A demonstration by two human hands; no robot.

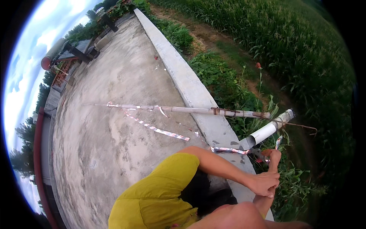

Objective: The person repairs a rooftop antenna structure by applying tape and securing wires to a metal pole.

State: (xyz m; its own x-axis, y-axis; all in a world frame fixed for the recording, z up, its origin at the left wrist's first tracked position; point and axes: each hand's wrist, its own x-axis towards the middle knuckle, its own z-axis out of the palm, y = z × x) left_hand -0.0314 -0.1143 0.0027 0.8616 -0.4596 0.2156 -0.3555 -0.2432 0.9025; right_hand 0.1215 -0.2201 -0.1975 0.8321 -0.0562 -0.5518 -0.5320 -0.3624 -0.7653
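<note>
My left hand (263, 183) is closed around my right forearm, at the right of the view beside the white parapet (204, 126). Just above, my right hand (272, 154) is pinched on a shiny striped strip (232, 150), which runs across the parapet and has a short end standing up above the fingers. A white pipe (267, 129) juts outward behind that hand. Farther back, a long pale pole (179, 109) with wire wound on it lies across the roof and parapet, with another striped strip (167, 133) hanging from it onto the concrete.
The concrete roof (103, 149) stretches away to the left. Beyond the parapet grow low plants (206, 72) and tall corn (286, 42), with a dirt path between. A cylindrical tank (53, 52) stands at the far left. My bare knee (244, 215) is at the bottom.
</note>
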